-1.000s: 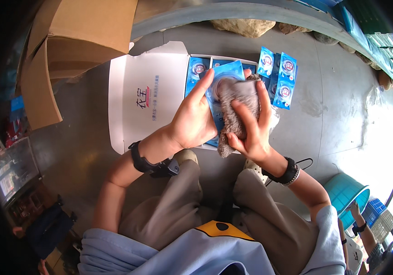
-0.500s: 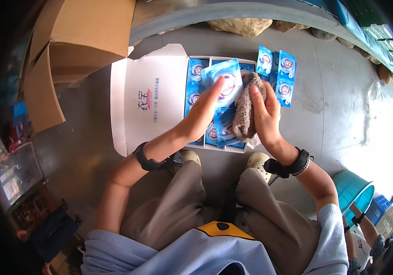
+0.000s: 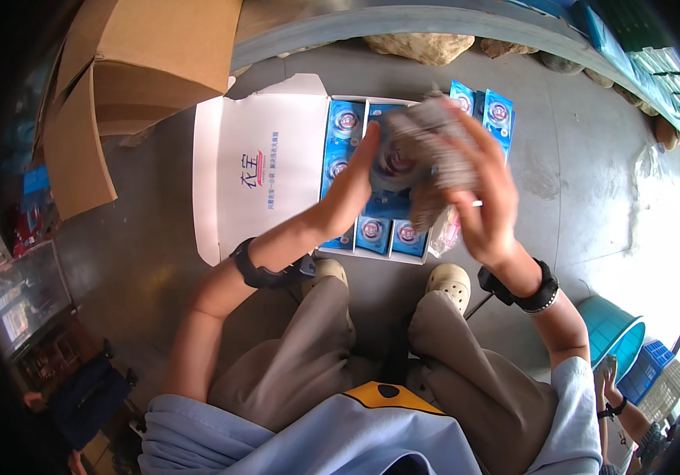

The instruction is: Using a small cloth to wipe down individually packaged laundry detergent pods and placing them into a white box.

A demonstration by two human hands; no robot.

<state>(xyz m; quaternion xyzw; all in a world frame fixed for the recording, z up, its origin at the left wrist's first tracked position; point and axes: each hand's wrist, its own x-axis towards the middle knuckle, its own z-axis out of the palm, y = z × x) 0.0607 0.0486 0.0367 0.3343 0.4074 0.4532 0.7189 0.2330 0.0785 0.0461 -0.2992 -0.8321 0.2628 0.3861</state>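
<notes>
My left hand [image 3: 349, 186] is closed on a blue and white sachet [image 3: 394, 162], its thumb lying along the sachet's near side. In my right hand [image 3: 492, 202] is a fuzzy grey-brown cloth [image 3: 444, 150], smeared by motion, which covers the right part of the sachet. Both hands are above an open white cardboard box [image 3: 229, 170] with its printed lid folded out to the left. Dividers split the box into compartments holding blue sachets [image 3: 371, 231]. More blue sachets [image 3: 499, 115] lie at the box's far right corner, partly hidden by my right hand.
A large brown carton [image 3: 161, 55] with open flaps stands at the far left. Clear plastic wrap [image 3: 444, 234] lies by the box's near right corner. Rocks [image 3: 423, 47] line the far edge beyond a grey rail. At right are a teal tub [image 3: 613, 328], crates and another person's hand [image 3: 611, 388].
The cloth has moved from beside the sachet to across its face, and my right hand has turned and shifted right. The sachet has tilted and dropped slightly nearer.
</notes>
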